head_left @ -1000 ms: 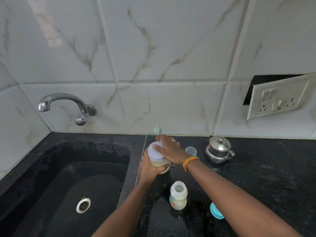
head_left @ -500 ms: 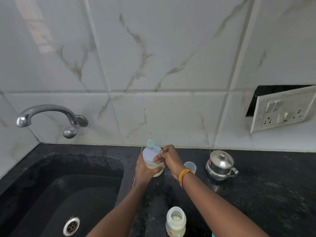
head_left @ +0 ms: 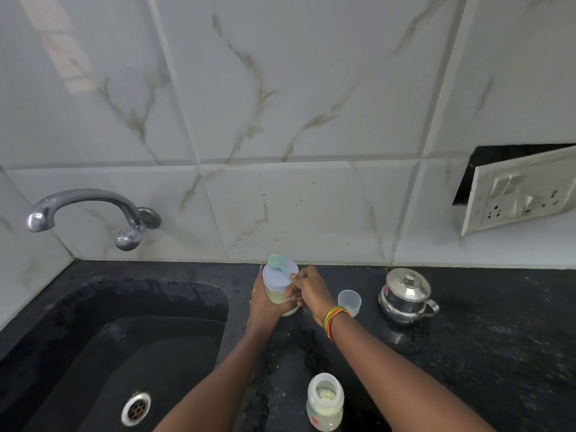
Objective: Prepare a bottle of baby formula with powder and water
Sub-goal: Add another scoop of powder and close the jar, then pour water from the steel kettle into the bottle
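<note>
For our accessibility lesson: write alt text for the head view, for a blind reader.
A person's left hand grips a lidded jar at a black counter beside a sink; right hand pinches a teal scoop over its lid. An open bottle stands nearer, a cup and steel pot to the right.

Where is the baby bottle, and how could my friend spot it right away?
Start at the big black sink and move right onto the black counter. The baby bottle stands nearest the bottom edge, between the person's forearms. Unlike the lidded jar behind it, the small clear cup and the shiny steel pot, it is open-topped with pale contents inside.
</note>
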Available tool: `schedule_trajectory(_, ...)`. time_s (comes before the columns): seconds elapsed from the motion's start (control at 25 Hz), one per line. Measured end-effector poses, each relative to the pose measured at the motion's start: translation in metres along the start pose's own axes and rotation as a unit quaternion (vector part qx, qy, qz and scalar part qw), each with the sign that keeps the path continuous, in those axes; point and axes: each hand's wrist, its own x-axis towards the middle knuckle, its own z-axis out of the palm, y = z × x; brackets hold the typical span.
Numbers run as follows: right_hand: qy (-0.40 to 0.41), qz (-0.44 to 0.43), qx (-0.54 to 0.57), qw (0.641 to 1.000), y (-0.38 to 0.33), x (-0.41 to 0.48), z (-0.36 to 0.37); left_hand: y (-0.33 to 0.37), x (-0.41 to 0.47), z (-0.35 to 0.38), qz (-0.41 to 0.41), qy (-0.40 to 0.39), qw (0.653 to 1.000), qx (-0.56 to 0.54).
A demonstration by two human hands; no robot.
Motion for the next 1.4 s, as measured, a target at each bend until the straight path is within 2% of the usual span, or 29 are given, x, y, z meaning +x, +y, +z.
schedule_trajectory(0.2,0.014,0.005,-0.033,0.999,0.0,-0.006,0.001,0.0,-0.01,-0.005,0.009,-0.009,1.0,-0.022)
schedule_trajectory(0.4,0.092,-0.014,-0.109,0.99,0.01,-0.022,-0.006,0.01,-0.051,-0.011,-0.009,-0.004,1.0,-0.016)
schedule_trajectory(0.64,0.142,-0.107,-0.124,0.976,0.019,-0.074,-0.016,0.011,-0.107,-0.011,-0.018,-0.028,0.999,0.02)
schedule_trajectory(0.76,0.168,-0.143,-0.146,0.964,0.034,-0.096,-0.03,-0.003,-0.133,-0.008,-0.024,-0.068,0.997,0.009)
schedule_trajectory(0.84,0.239,-0.162,-0.217,0.933,0.049,-0.107,-0.048,-0.011,-0.149,-0.008,-0.029,-0.101,0.995,0.003)
schedule_trajectory(0.92,0.341,-0.145,-0.266,0.89,0.062,-0.113,-0.074,-0.018,-0.16,-0.008,-0.038,-0.122,0.992,-0.003)
schedule_trajectory(1.0,0.421,-0.096,-0.243,0.869,0.068,-0.113,-0.104,-0.023,-0.171,-0.005,-0.035,-0.151,0.988,-0.004)
schedule_trajectory(1.04,0.435,-0.071,-0.228,0.868,0.068,-0.111,-0.118,-0.025,-0.176,-0.002,-0.025,-0.169,0.985,0.001)
schedule_trajectory(1.12,0.42,-0.03,-0.206,0.883,0.067,-0.101,-0.143,-0.027,-0.184,0.004,-0.002,-0.196,0.98,0.019)
schedule_trajectory(1.24,0.359,-0.009,-0.166,0.918,0.062,-0.084,-0.164,-0.027,-0.184,0.014,0.006,-0.187,0.982,0.033)
schedule_trajectory(1.4,0.346,-0.021,-0.149,0.926,0.063,-0.068,-0.178,-0.025,-0.176,0.021,-0.023,-0.174,0.982,0.063)
